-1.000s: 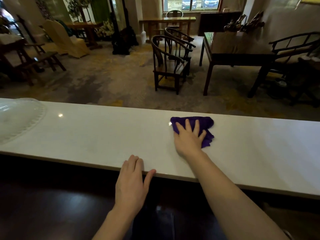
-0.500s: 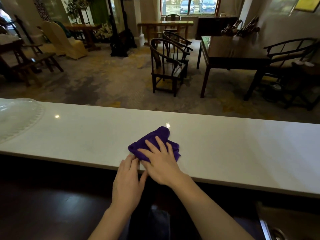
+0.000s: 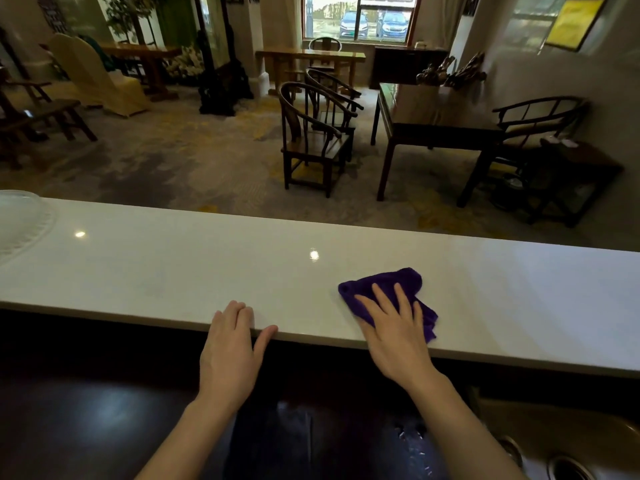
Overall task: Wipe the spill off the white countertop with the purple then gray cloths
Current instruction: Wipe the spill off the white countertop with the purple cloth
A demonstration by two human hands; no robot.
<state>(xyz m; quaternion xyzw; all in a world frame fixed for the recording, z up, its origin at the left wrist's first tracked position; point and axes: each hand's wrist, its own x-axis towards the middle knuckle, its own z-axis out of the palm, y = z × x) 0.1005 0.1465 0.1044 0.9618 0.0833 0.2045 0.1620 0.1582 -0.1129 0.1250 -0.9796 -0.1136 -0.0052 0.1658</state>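
A crumpled purple cloth (image 3: 398, 284) lies on the long white countertop (image 3: 173, 268), near its front edge and right of the middle. My right hand (image 3: 394, 327) presses flat on the cloth with its fingers spread, covering the cloth's near part. My left hand (image 3: 230, 344) rests on the counter's front edge to the left, fingers on top, thumb out, holding nothing. No gray cloth and no distinct spill are visible.
A clear plastic dome lid (image 3: 20, 223) sits on the counter's far left end. A dark lower surface (image 3: 86, 410) lies below the counter, with a sink (image 3: 561, 455) at the bottom right. Beyond the counter are wooden chairs (image 3: 311, 140) and a dark table (image 3: 433, 126).
My right hand slid the purple cloth from the counter's far side toward me and to the left beside my left hand, then right along the front edge. My left hand stayed on the edge.
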